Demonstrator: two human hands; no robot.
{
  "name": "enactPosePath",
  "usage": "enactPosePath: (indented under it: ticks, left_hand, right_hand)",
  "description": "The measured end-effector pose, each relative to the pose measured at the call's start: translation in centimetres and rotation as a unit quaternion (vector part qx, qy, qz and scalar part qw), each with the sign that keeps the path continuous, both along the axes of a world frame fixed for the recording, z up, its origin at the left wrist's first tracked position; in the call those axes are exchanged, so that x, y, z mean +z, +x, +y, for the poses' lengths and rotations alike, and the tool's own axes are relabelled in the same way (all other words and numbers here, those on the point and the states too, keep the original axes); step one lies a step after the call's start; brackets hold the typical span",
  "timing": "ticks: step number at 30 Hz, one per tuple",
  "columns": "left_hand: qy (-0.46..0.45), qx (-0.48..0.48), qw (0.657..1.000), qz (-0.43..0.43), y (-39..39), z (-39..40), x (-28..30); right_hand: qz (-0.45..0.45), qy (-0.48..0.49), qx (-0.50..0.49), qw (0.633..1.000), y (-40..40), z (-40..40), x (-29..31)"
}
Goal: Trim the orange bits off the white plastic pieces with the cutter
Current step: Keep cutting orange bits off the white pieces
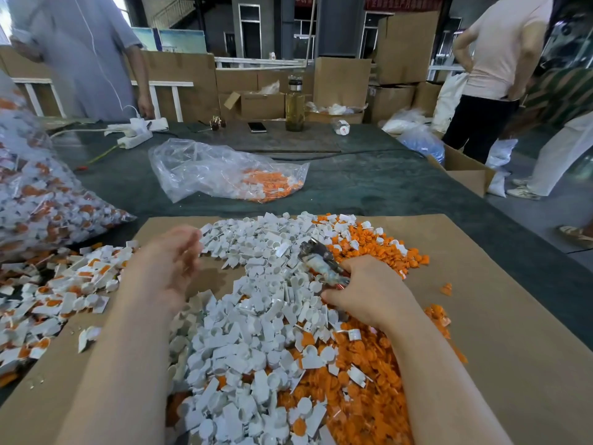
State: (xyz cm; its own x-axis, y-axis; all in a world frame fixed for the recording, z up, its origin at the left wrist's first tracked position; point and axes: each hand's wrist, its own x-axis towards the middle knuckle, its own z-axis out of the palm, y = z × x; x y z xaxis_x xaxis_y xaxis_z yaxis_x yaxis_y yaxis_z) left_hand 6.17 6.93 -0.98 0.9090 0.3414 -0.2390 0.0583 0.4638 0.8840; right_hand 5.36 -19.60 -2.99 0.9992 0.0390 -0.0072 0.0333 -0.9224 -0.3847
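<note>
Cutter (pixel 322 263) sits clenched in the right hand (pixel 369 290) over trimmed white pieces (pixel 256 316); the left hand (pixel 167 264) hovers released, blurred. Better to fetch one untrimmed piece (pixel 64 293) from the left pile and snip flush.

Left hand (pixel 167 261) hovers blurred, fingers loosely spread, holding nothing; right hand (pixel 369 292) is curled, knuckles up, farther right.
</note>
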Motion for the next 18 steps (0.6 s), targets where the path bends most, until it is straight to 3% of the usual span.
enactPosePath:
  ticks: [3, 8, 10, 18]
  left_hand:
    - [0.193, -0.099, 0.976, 0.018, 0.0, -2.1, 0.1]
    - [0.429, -0.192, 0.882, 0.026, -0.5, -4.5, 0.2]
    - [0.484, -0.224, 0.845, 0.023, -0.5, -4.9, 0.3]
    - [0.582, -0.265, 0.768, 0.034, -0.8, -6.4, 0.2]
  right_hand:
    - [-0.008, -0.021, 0.004, 1.0, 0.0, 0.2, -0.1]
    - [-0.025, -0.007, -0.028, 0.999, 0.2, 0.1, -0.3]
    - [-0.033, 0.002, -0.033, 0.999, 0.2, 0.0, -0.3]
    - [-0.083, 0.052, -0.067, 0.993, 0.2, 0.0, 0.1]
